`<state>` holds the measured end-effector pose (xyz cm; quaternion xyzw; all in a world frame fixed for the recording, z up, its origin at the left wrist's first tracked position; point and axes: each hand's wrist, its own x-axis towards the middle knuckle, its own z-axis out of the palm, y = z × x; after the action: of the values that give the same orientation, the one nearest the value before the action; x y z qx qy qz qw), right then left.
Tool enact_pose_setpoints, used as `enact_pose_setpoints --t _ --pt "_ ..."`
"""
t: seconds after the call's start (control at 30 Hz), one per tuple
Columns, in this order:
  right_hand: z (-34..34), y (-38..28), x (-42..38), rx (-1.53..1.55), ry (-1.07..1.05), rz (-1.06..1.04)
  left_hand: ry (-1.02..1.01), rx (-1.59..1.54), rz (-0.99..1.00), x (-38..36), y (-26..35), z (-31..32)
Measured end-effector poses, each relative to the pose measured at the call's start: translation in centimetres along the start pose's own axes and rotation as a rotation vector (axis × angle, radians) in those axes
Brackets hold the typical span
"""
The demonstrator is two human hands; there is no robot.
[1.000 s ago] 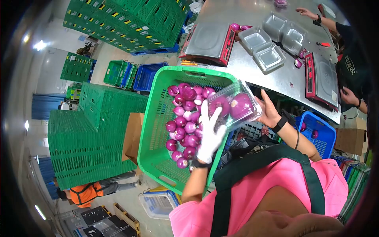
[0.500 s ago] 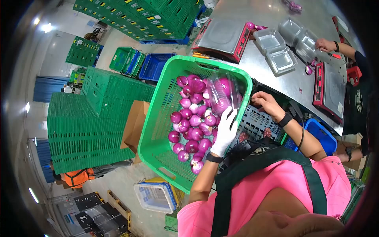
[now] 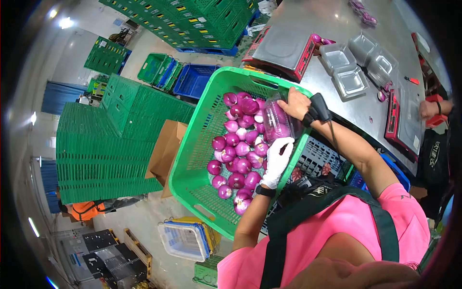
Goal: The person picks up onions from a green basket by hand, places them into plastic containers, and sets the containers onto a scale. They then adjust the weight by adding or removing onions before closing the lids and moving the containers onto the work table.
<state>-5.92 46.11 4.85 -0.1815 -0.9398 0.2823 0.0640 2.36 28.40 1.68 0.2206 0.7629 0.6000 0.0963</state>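
A clear plastic clamshell [image 3: 277, 120] with purple onions inside lies at the right side of a green crate [image 3: 195, 166]. My left hand [image 3: 279, 161], in a white glove, grips its near end with the fingers closed. At the far end, my bare right hand [image 3: 297, 104] has its fingers bent over the clamshell's edge. Loose peeled purple onions [image 3: 243, 165] fill much of the crate beside and beneath the clamshell. A dark strap and device sit on my right wrist.
On the metal table [image 3: 353, 115] stand a red scale [image 3: 284, 48], stacked empty clear trays [image 3: 350, 79] and a second scale [image 3: 403, 120]. Another person's hand [image 3: 428, 110] is by that scale. Green crates [image 3: 101, 149] are stacked at left, near a cardboard box [image 3: 166, 149].
My right hand has moved from beside the crate up and left onto the clamshell's far end. The other person's hand has left the empty trays and moved down to the right.
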Motion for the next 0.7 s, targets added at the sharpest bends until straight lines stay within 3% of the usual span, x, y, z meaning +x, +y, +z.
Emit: enact_pose_setpoints --t 0.07,0.1,0.13,0.2,0.23,0.27,0.33,0.37,0.47,0.53,0.6,0.63,0.67,0.7 --pt "3.6 0.7 1.1 -0.024 0.078 0.010 -0.007 -0.074 -0.032 0.0 -0.8 -0.3" --pt "4.5 1.2 1.6 -0.013 0.091 0.011 0.048 -0.186 -0.144 -0.3 -1.0 -0.5" --pt "3.9 1.2 1.8 0.010 0.092 0.007 0.074 -0.510 -0.190 0.1 -2.7 -1.2" --pt "2.9 1.8 1.6 0.054 0.092 0.009 0.567 -0.590 -0.642 0.0 -3.6 -1.1" --pt "3.0 2.1 1.6 0.102 0.112 0.003 0.376 -0.704 -0.782 0.1 -4.6 -1.8" --pt "3.0 2.5 1.8 0.120 0.090 -0.019 0.194 -0.913 -1.063 0.7 -6.3 -2.4" --pt "2.5 2.7 1.5 0.161 0.051 -0.054 0.204 -1.227 -0.929 2.0 -5.9 -1.9" --pt "2.3 3.1 1.2 0.139 0.098 -0.069 0.206 -1.126 -0.779 2.3 -5.7 -1.9" --pt "-3.9 3.0 -1.8 0.587 -0.104 0.101 0.322 -0.728 -0.434 2.9 1.1 -3.6" --pt "-7.4 3.9 -4.4 0.935 -0.253 0.189 0.179 -0.512 -0.358 4.5 5.8 -4.9" --pt "-10.3 4.7 -7.1 1.149 -0.230 0.259 0.100 -0.454 -0.292 5.8 7.8 -4.4" --pt "-10.8 5.8 -8.0 1.173 -0.205 0.270 0.054 -0.424 -0.259 6.2 8.3 -3.9" --pt "-11.0 6.8 -8.9 1.194 -0.156 0.306 0.022 -0.294 -0.073 6.5 7.1 -2.9" --pt "-10.9 8.2 -9.4 1.174 -0.137 0.358 -0.032 -0.376 -0.176 6.5 7.7 -2.1"
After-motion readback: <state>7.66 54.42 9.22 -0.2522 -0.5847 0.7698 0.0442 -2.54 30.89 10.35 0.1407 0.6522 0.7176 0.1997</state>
